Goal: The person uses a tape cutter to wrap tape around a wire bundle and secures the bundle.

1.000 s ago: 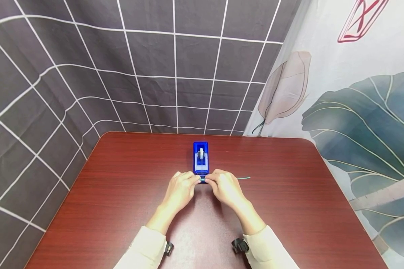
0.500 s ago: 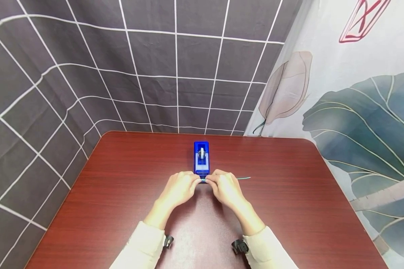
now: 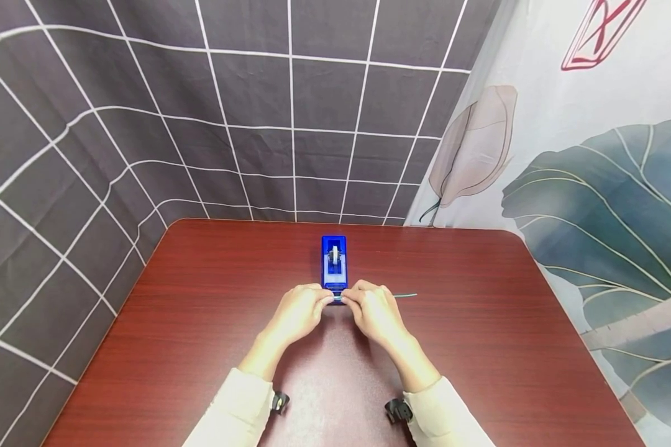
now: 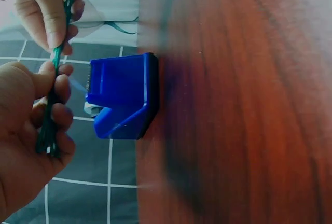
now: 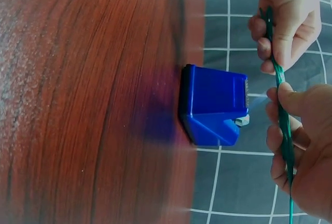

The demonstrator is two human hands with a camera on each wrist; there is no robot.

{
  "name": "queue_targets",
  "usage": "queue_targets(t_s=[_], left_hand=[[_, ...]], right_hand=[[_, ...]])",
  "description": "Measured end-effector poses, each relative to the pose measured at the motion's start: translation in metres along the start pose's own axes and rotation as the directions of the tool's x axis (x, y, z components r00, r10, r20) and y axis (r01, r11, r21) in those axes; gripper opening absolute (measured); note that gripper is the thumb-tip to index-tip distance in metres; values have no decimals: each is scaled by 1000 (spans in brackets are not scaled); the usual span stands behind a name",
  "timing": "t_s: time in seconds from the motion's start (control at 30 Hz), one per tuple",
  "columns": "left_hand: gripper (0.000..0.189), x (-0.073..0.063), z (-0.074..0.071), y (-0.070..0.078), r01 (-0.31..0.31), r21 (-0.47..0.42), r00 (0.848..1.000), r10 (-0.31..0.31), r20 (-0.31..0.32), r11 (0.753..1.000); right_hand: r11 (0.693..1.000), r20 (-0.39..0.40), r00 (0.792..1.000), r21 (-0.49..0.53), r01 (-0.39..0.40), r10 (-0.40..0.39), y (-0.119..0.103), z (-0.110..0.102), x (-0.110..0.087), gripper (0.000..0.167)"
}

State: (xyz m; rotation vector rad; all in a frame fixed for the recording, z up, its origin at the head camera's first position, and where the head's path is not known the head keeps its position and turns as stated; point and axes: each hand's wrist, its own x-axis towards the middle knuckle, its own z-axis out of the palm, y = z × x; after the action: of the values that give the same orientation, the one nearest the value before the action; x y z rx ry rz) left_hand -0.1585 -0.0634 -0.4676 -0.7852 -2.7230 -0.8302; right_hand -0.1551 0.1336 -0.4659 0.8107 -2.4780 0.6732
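Observation:
Both hands hold a narrow bundle of thin green strands [image 5: 284,125] level in front of a blue tape dispenser [image 3: 335,279]. My left hand [image 3: 298,313] curls its fingers and thumb round the bundle's left part, and its short ends [image 4: 49,149] show at the palm. My right hand [image 3: 376,313] grips the right part, with one long thin strand [image 3: 405,295] sticking out to the right. The thumbs are close together at the bundle's middle. A faint clear strip of tape [image 4: 78,85] reaches from the dispenser's toothed edge toward the fingers.
The dispenser stands on a reddish-brown wooden table [image 3: 212,298] and carries a small tape roll [image 3: 334,254]. A dark gridded curtain [image 3: 257,93] hangs behind and to the left, a leaf-patterned one [image 3: 593,186] to the right. Both wrists wear small black cameras [image 3: 399,410].
The left forearm has shifted slightly left and up since a second ago. Both hands keep their hold on the bundle in front of the dispenser.

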Motion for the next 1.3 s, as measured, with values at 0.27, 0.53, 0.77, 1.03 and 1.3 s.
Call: queue_targets(t_s=[0.27,0.53,0.77,1.03,1.3], left_hand=[[9,-5,7,0,-31,75,993,40,-112,997],[11,-8,12,-2,-109,144,968,138,-211,984],[9,-8,11,0,-95,207,976,132,-172,974],[9,-6,5,3,-80,201,991,100,-89,976],[11,-3,1,2,-88,168,995,93,-24,982]], right_hand=[[999,-20,1000,34,6,-5,2,1,1,4],[998,55,997,23,-60,59,0,0,3,7],[995,74,994,40,-86,83,0,0,3,4],[998,70,995,25,-66,64,1,2,2,4],[1000,36,999,-2,10,-10,0,3,3,6]])
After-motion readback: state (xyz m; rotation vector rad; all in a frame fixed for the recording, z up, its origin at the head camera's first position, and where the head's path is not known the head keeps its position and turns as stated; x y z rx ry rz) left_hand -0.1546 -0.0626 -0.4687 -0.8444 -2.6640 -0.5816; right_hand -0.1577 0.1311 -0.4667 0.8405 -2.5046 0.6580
